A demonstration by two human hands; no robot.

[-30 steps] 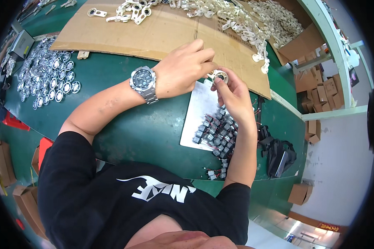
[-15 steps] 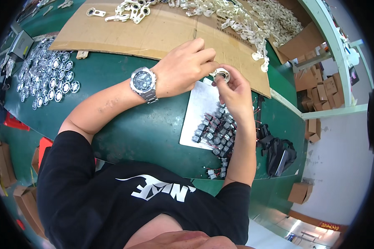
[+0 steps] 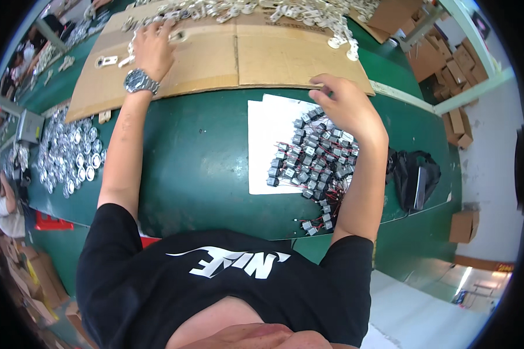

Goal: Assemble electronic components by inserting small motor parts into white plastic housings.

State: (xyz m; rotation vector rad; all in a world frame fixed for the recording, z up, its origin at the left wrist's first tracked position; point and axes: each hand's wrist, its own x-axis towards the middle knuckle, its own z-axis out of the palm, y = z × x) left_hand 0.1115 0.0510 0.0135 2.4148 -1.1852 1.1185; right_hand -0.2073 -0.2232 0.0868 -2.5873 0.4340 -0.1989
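My left hand point(image 3: 152, 51), a metal watch on its wrist, reaches out over the cardboard sheet point(image 3: 204, 61) with its fingers stretched and somewhat apart. White plastic housings with round ends lie about its fingertips; a separate housing point(image 3: 106, 61) rests to its left. Whether the fingertips touch one of them is hard to make out. My right hand point(image 3: 344, 104) hovers by the cardboard's front edge, thumb and fingers apart, nothing visible in it. Beneath and beside it, small grey motors point(image 3: 311, 154) with red and black wires are heaped on white sheets point(image 3: 259, 136).
Shiny round metallic parts point(image 3: 70, 154) cover the table's left side. A black bag point(image 3: 418, 177) sits at the right. More white housings point(image 3: 227, 10) line the cardboard's far edge. A pale green frame post point(image 3: 477, 43) rises at the right, with cardboard boxes point(image 3: 448, 64) behind it.
My left hand has moved away from the right, forward and left to the housings. The white round part between my hands is gone from there. My right hand has loosened and the view has shifted.
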